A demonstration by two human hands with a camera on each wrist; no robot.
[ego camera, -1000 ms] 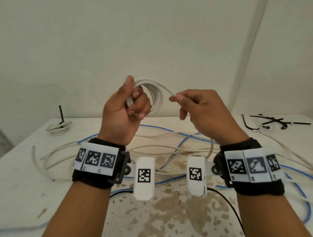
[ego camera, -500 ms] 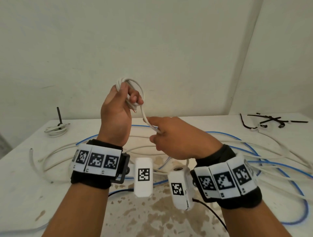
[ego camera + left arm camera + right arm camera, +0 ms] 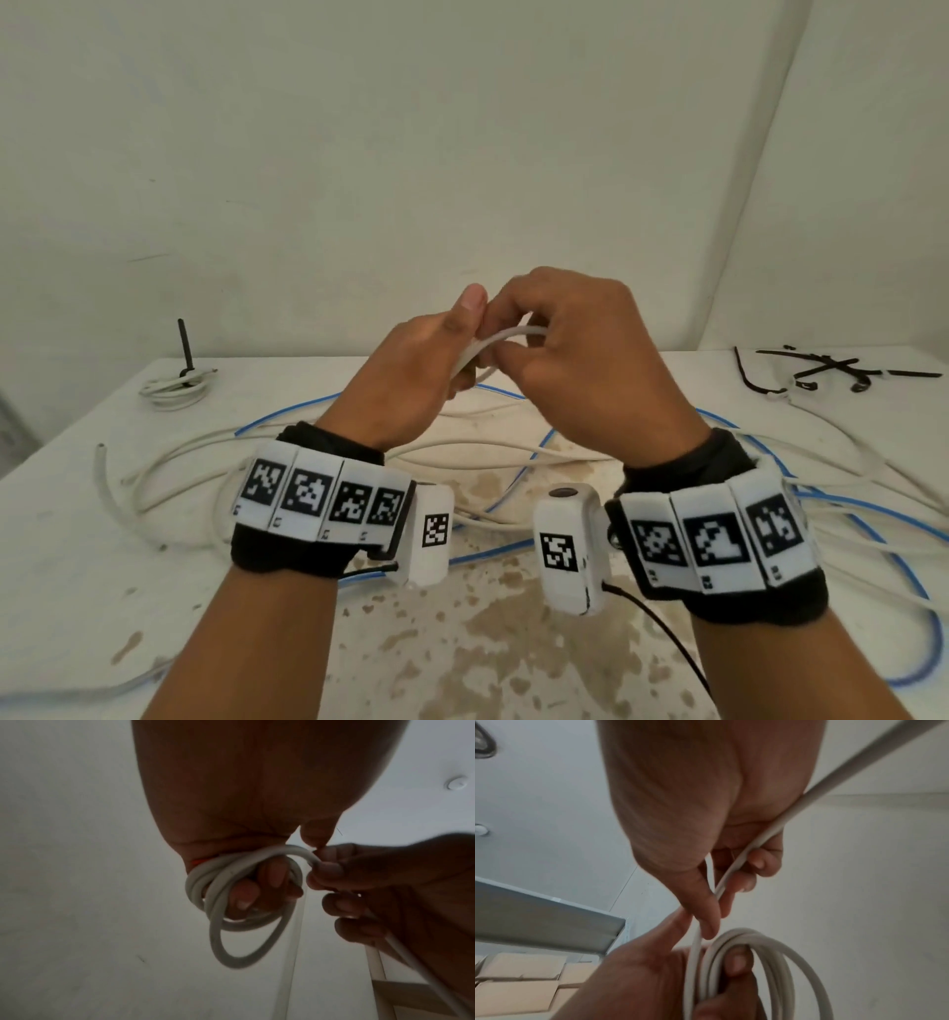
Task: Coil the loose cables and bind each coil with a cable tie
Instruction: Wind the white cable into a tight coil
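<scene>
My left hand [image 3: 411, 370] grips a small coil of white cable [image 3: 226, 914] held up above the table; its curled fingers [image 3: 259, 888] pass through the loops. My right hand [image 3: 570, 360] is close against it and pinches the free strand of the same white cable [image 3: 734, 870] between thumb and fingers, laying it over the coil [image 3: 770, 963]. The strand [image 3: 506, 336] shows between both hands in the head view. Most of the coil is hidden behind the hands there. Black cable ties [image 3: 832, 370] lie at the table's far right.
Loose white cables [image 3: 169, 462] and a blue cable [image 3: 893, 560] sprawl over the stained white table [image 3: 61, 565]. A small white coil bound with a black tie [image 3: 177, 385] sits at the far left. Walls stand close behind and to the right.
My right hand rose from below the coil and came up against my left hand, bringing the strand over the coil. The left hand has tipped a little lower.
</scene>
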